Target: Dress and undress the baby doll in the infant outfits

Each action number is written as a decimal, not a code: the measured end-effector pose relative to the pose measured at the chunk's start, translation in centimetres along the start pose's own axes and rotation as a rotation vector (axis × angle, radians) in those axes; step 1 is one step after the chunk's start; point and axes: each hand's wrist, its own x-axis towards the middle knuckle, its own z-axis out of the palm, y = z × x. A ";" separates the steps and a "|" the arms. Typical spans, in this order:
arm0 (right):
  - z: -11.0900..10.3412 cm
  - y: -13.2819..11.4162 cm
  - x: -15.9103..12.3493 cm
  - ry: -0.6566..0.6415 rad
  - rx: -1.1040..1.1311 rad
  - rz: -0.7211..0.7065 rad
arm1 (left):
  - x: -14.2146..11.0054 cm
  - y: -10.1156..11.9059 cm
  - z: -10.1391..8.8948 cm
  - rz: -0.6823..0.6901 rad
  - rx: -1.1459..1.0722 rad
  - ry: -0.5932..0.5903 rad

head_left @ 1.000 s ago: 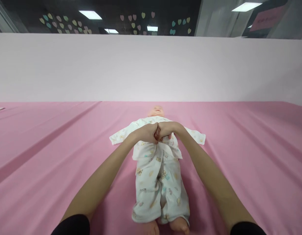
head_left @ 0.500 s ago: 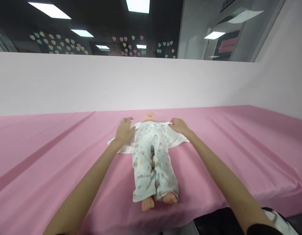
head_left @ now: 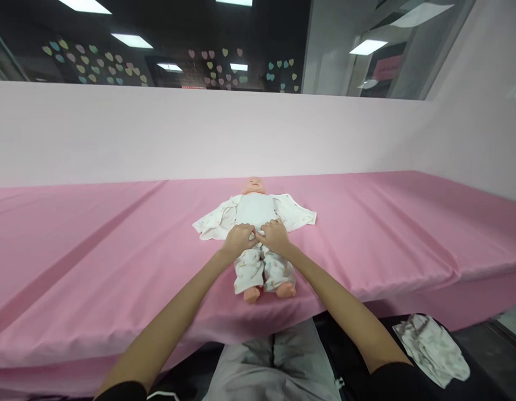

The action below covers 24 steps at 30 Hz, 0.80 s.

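A baby doll (head_left: 254, 185) lies on its back, its head away from me and its bare feet near the front edge. Its white chest (head_left: 255, 208) is uncovered, with no pattern on it. The white patterned baby romper (head_left: 249, 268) covers the legs, while its loose sleeves spread flat to both sides. My left hand (head_left: 239, 240) is closed at the doll's waist on the romper's cloth. Right beside it, my right hand (head_left: 275, 236) is also closed on that cloth, thumbs almost touching. The fingers hide most of the cloth they grip.
A pink sheet (head_left: 116, 267) covers the wide table, with long creases. Behind it stands a white wall (head_left: 199, 133) below dark glass with heart stickers. Crumpled white patterned cloth (head_left: 431, 348) lies on a black surface at my lower right.
Both hands have come from the doll's shoulders down and inward to its waist. The patterned cloth no longer covers the chest. My view has drawn back, showing my lap.
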 end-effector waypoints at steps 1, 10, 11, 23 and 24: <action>-0.2 -0.3 -0.6 -0.022 0.001 0.011 | -0.7 0.4 -0.2 0.017 -0.008 -0.005; -1.3 -1.6 -3.0 -0.022 0.092 0.207 | -5.1 2.3 -1.2 -0.064 -0.032 0.064; -1.3 -1.7 -3.2 -0.019 0.098 0.225 | -5.1 2.6 -1.2 -0.085 -0.001 0.044; -1.9 -1.7 -5.7 -0.087 0.394 0.259 | -8.3 4.8 -2.4 -0.157 -0.131 0.014; -1.9 -1.6 -6.5 -0.080 0.445 0.231 | -9.0 5.2 -2.4 -0.161 -0.171 0.030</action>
